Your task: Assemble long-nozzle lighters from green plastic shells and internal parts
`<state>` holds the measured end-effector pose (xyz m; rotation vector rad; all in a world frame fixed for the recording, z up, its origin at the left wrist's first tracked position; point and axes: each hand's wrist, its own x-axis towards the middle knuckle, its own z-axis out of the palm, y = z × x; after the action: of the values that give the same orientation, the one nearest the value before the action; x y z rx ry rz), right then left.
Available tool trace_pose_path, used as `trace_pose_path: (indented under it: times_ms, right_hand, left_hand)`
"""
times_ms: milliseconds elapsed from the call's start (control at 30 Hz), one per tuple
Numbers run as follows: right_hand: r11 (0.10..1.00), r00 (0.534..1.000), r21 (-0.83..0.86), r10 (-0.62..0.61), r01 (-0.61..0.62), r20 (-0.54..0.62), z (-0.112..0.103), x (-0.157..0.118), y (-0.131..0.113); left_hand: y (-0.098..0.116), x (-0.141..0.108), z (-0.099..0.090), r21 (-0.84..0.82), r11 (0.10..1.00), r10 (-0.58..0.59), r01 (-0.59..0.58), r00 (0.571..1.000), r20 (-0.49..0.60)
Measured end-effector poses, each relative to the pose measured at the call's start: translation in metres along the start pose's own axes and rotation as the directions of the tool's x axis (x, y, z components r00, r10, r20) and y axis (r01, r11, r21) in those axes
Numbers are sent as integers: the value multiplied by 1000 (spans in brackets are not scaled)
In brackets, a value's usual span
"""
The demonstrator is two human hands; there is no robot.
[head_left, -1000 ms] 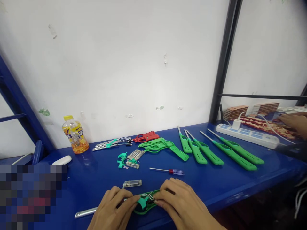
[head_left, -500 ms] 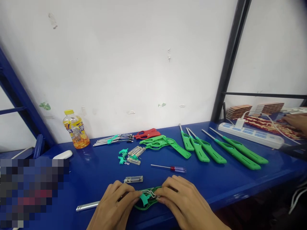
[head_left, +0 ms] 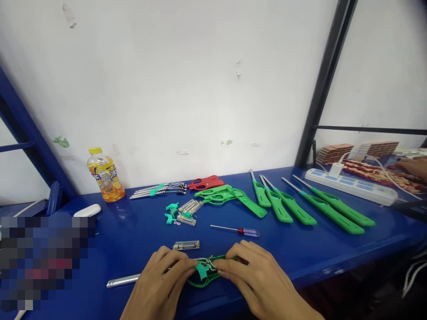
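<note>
An opened green lighter shell (head_left: 199, 283) lies at the table's front edge between my hands, with a teal trigger piece (head_left: 202, 271) and thin white wires inside. My left hand (head_left: 163, 280) is closed over the shell's left part, its fingertips pinching beside the trigger piece; a silver tube (head_left: 122, 281) sticks out to its left. With thumb and forefinger together, my right hand (head_left: 248, 275) pinches the wires at the right of the trigger piece. Just behind the shell lies a clear fuel tank (head_left: 187, 245).
Behind are a screwdriver (head_left: 248, 232), small tanks and teal parts, green shells (head_left: 248, 204), red shells (head_left: 206, 182) and silver tubes. Several green lighters (head_left: 296, 209) and a power strip (head_left: 353, 185) lie right. A bottle (head_left: 106, 178) stands left. Another person's hand (head_left: 413, 168) shows far right.
My right fingertips have shifted slightly left and up along the wires, closer to the trigger piece. My left hand has barely moved. The view has shifted a little.
</note>
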<state>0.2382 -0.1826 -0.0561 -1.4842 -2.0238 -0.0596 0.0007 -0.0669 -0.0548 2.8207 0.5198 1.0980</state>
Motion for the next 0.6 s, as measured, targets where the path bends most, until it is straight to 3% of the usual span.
trace_pose_path:
  times_ms: [600]
  right_hand:
    - [1000,1000,-15,14,-14,13,3,-1,2]
  left_hand:
    - [-2,-3,3,21,999,37,-37,999,-22]
